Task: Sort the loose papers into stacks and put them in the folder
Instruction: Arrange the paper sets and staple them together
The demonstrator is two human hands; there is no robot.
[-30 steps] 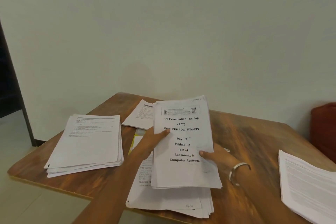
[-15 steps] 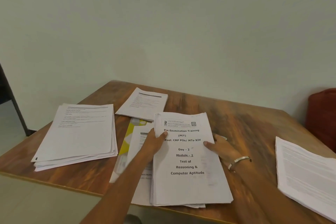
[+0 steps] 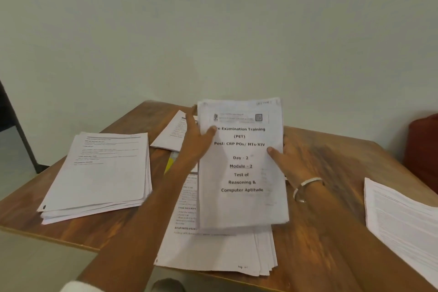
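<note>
centre of frame: left hand [image 3: 198,142] and right hand [image 3: 288,161] grip opposite long edges of the "pre examination training" booklet stack [image 3: 241,173], raised above loose papers [image 3: 213,249] on the wooden table [image 3: 331,232]. for clean squaring, tap the lower edge down, grip loose; sorted stack [image 3: 99,173] lies mid-left.

1. Two hands: the left hand [image 3: 198,142] and the right hand [image 3: 292,161], both gripping one bundle of papers [image 3: 241,168].
2. Five lots of paper in all: that held bundle, a stack on the left [image 3: 102,173], a thin set at the back [image 3: 173,135], a fanned pile under the bundle [image 3: 213,251], and a stack at the right edge [image 3: 403,223].
3. One yellow folder [image 3: 169,165], mostly hidden.
4. One bracelet [image 3: 305,187] on the right wrist.
5. One worktop [image 3: 331,232].
6. One dark red seat [image 3: 424,147] at the right.
</note>
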